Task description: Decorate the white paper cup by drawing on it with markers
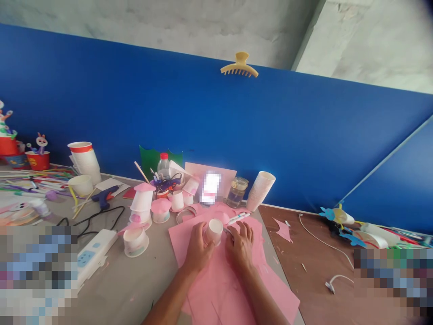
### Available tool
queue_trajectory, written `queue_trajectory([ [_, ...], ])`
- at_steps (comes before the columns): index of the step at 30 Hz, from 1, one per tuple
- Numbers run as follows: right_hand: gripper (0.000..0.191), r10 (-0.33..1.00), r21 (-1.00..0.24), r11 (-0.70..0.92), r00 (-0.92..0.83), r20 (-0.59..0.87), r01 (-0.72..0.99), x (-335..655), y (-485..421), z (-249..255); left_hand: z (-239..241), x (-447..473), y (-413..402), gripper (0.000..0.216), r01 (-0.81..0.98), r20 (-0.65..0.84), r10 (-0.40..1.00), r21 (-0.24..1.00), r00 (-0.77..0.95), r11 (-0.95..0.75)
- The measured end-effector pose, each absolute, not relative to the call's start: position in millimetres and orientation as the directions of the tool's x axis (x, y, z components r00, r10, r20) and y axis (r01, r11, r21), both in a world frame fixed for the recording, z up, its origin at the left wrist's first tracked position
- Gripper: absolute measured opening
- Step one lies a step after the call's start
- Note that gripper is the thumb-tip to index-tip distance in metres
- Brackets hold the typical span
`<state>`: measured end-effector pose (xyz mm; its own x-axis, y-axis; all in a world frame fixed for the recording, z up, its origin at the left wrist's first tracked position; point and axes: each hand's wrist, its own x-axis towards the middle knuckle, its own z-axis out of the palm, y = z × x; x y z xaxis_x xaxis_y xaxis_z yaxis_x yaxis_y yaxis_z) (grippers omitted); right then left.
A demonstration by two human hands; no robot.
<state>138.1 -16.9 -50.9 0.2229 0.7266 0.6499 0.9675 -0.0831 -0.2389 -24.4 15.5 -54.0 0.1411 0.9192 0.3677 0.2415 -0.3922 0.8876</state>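
Observation:
My left hand (198, 246) is wrapped round a small white paper cup (214, 229), which is held on its side above the pink paper sheets (219, 280). My right hand (241, 243) rests on the pink paper just right of the cup, fingers bent, with a thin metal tool (227, 231) at its fingertips; whether it grips that tool is hard to make out. A white pen (238, 218) lies just beyond the right hand.
Decorated pink-and-white cups (142, 207) stand to the left, with a white power strip (93, 255) and blue glue gun (105, 195). A stack of paper cups (260, 190), glass jar (237, 192) and bottle (164, 166) stand by the blue partition (203, 126). A white cable (324, 243) crosses the brown table.

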Motion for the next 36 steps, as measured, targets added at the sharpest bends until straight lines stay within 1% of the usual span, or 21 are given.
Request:
queue_trajectory([
  [3, 0.030, 0.771, -0.183, -0.094, 0.188, 0.608, 0.979, 138.1, -17.2, -48.1, -56.1, -24.0, 15.3, 0.052, 0.238, 0.380, 0.912, 0.882, 0.153, -0.407],
  [9, 0.029, 0.861, -0.142, -0.120, 0.174, 0.478, 0.983, 133.6, -13.7, -39.7, -56.3, -22.1, 14.9, 0.050, 0.234, 0.420, 0.890, 0.861, 0.174, -0.452],
  [13, 0.029, 0.922, -0.100, -0.089, 0.120, 0.368, 0.991, 130.7, -7.6, -36.6, -55.0, -21.3, 14.9, 0.048, 0.227, 0.446, 0.877, 0.849, 0.179, -0.477],
  [17, 0.035, 0.950, -0.076, -0.058, 0.078, 0.302, 0.995, 127.8, -1.7, -34.3, -54.3, -21.3, 15.3, 0.047, 0.219, 0.458, 0.870, 0.844, 0.183, -0.490],
  [22, 0.044, 0.961, -0.107, -0.046, 0.073, 0.268, 0.993, 121.7, -0.7, -31.7, -54.2, -21.1, 16.8, 0.047, 0.198, 0.448, 0.878, 0.857, 0.168, -0.475],
  [25, 0.047, 0.957, -0.121, -0.032, 0.065, 0.282, 0.992, 119.0, -2.1, -32.4, -53.6, -21.1, 17.2, 0.048, 0.193, 0.451, 0.877, 0.857, 0.164, -0.477],
  [30, 0.042, 0.948, -0.110, -0.079, 0.109, 0.300, 0.991, 118.0, -1.6, -35.7, -50.5, -21.9, 16.6, 0.048, 0.191, 0.443, 0.883, 0.863, 0.156, -0.467],
  [36, 0.046, 0.947, -0.128, -0.063, 0.100, 0.306, 0.990, 117.4, 2.3, -40.6, -50.5, -21.9, 17.3, 0.049, 0.180, 0.414, 0.898, 0.882, 0.148, -0.436],
])
